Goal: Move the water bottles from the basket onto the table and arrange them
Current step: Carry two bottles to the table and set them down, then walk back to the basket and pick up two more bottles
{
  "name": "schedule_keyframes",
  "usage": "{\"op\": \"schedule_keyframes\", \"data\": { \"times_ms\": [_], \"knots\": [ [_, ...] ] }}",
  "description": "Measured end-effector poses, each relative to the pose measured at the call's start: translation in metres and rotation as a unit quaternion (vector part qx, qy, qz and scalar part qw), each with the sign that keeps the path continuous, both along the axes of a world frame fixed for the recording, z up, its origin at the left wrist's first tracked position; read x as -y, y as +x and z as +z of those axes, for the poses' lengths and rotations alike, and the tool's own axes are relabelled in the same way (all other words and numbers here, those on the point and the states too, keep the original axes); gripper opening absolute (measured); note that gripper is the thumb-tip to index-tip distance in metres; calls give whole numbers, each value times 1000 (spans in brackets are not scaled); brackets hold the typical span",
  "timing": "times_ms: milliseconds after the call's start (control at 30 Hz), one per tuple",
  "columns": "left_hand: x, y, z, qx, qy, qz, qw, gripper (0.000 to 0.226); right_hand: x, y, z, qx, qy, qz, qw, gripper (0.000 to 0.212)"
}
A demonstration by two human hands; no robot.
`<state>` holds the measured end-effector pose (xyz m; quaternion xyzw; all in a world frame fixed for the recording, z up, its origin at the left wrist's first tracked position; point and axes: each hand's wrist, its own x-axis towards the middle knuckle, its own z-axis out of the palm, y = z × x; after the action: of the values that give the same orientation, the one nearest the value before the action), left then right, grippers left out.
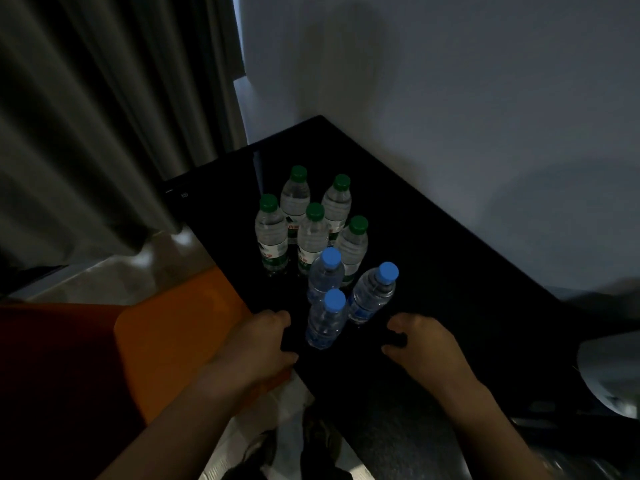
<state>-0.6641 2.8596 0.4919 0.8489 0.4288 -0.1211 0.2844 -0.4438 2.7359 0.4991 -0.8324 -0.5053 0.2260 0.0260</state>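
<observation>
Desk: a glossy black desk (433,244) stands in the corner of the room, its far corner against the pale wall (450,81) beside the grey curtain (86,116).
Green-capped bottles: five clear plastic water bottles with green caps (313,233) stand upright in a tight cluster toward the desk's left edge, two at the back and three in front of them, their sides touching or nearly so.
Blue-capped bottles: three clear plastic water bottles with blue caps (325,275) stand just in front of the green group, toward the near edge of the desk; the nearest blue-capped bottle (325,322) is upright, and the right-hand blue-capped bottle (372,294) appears to lean to the right.
Left hand: the left hand (263,344) is at the desk's near left edge, fingers loosely curled and holding nothing, just left of the nearest blue-capped bottle and not touching it.
Right hand: the right hand (420,344) hovers over the near part of the desk, fingers curled but empty, just right of the same bottle and apart from it.
Basket: an orange and red container (166,341), apparently the basket, sits low to the left of the desk, beside the left forearm; its inside is out of view.
</observation>
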Motion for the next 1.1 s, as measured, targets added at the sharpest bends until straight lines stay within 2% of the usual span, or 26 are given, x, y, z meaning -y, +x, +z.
{"op": "schedule_keyframes", "data": {
  "times_ms": [100,233,467,633,800,1100],
  "knots": [
    [-4,-5,2,3,-15,-30,999,50,10,-17,6,-6,4,-46,999,44],
    [-6,-5,11,13,-31,-122,992,48,37,-42,17,-3,20,-144,989,39],
    [28,27,36,21,-60,-279,958,43,120,-87,38,26,43,-338,940,35],
    [77,62,49,46,-34,-399,915,43,191,-114,52,55,45,-463,884,28],
    [149,87,50,66,-20,-491,868,43,265,-154,53,41,64,-581,810,36],
    [288,98,62,63,-30,-651,756,43,383,-225,46,19,65,-724,687,35]
  ]
}}
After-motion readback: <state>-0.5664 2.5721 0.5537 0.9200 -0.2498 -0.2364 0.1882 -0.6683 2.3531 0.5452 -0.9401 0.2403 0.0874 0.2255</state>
